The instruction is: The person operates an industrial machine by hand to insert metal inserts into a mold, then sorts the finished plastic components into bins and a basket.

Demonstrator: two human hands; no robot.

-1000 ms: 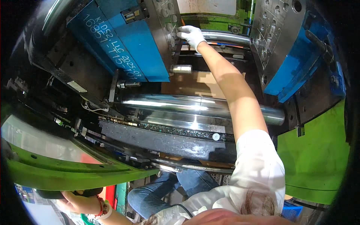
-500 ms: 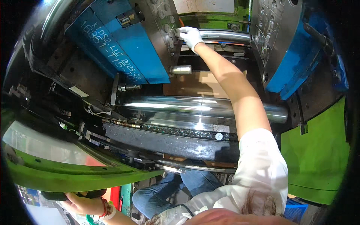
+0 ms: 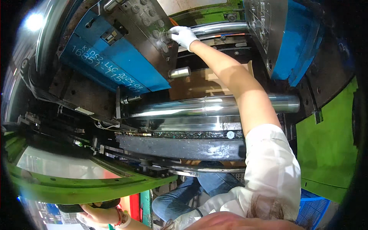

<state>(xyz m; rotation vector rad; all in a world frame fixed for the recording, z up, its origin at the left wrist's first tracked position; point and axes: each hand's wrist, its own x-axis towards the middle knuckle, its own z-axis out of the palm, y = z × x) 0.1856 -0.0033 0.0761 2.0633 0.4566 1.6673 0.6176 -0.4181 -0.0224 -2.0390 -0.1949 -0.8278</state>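
Moved since earlier: the whole view has swung; the right hand (image 3: 183, 37) appears further left yet remains at the studded plate (image 3: 142, 36), and more of the blue crate (image 3: 316, 209) shows at lower right.
Right hand: white-gloved, upper centre; fingers bent in against the plate's right edge, beside the round studs; whether they pinch anything, cannot tell.
Studded plate: grey metal, upper left of centre, tilted, fixed to a blue block (image 3: 130, 63) marked with white handwriting.
Metal pin: short bright cylinder (image 3: 179, 73), jutting rightward from the plate's lower end.
Left hand: lower left, wrapped round a black handle (image 3: 71, 208); red bracelet and pale band at the wrist.
Green door: framed panel (image 3: 57, 189), lower left, just above the handle.
Facing plate: grey, recessed metal (image 3: 264, 38), upper right, on a second blue block (image 3: 295, 42).
Polished bars: one rear (image 3: 220, 28), upper centre; one front (image 3: 207, 105), mid-frame, passing beneath the right forearm.
Cardboard: brown sheet (image 3: 211, 82), between the bars.
Disc: pale, round (image 3: 230, 135), centre right, below the front bar.
Green panel: upright sheet (image 3: 326, 142), right side.
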